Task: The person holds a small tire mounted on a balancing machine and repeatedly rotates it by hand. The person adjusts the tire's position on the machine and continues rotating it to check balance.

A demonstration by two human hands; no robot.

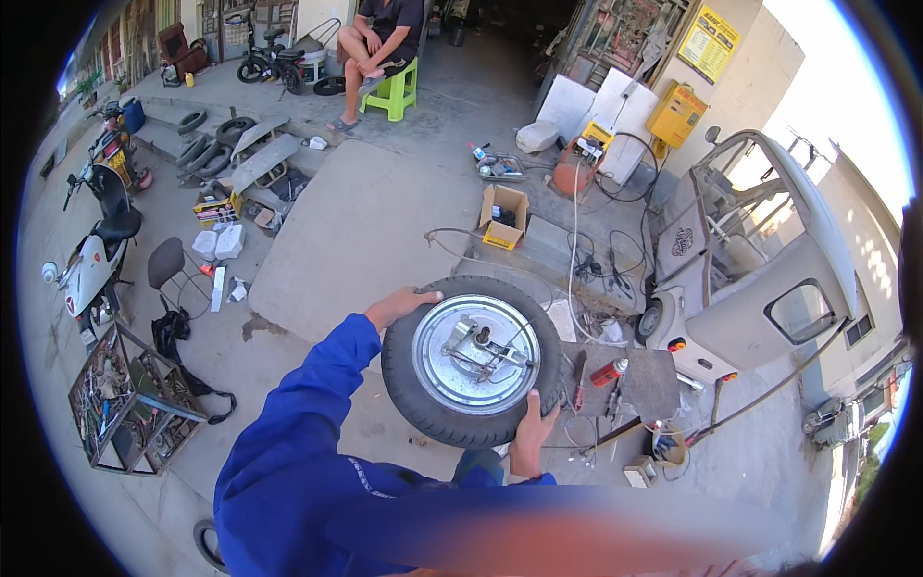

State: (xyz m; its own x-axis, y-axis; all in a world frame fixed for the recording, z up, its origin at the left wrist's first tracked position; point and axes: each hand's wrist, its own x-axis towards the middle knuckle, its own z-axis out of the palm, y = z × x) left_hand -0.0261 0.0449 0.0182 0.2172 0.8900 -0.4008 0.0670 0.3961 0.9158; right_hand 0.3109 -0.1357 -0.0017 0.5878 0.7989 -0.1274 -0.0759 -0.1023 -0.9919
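In the head view, holding a wheel [471,361] at the middle of the scene, with its silver hub [442,385] facing up. Gripping the far left edge of the tyre [404,389] with the left hand [399,306], most fingertips tucked out of sight. Clasping the near right edge with the right hand [532,435] — thumb against the sidewall, fingers only partly showing. Cannot tell about any support underneath, hidden by the wheel itself. Covered at the near edge by a blurred blue-and-reddish shape [538,531], too smeared to name. To the right of the wheel, showing a red can [609,373] beside hand tools too small to sort out. At the near left, showing a metal-framed crate [135,428] with a jumble hard to tell apart — and, nearer, a loose tyre [204,545] partly behind the blue sleeve [288,423]. Farther off, showing a cardboard box [503,231] with dark, unclear contents, a dim doorway [500,67], and a seated person [389,29] cut off at the top.
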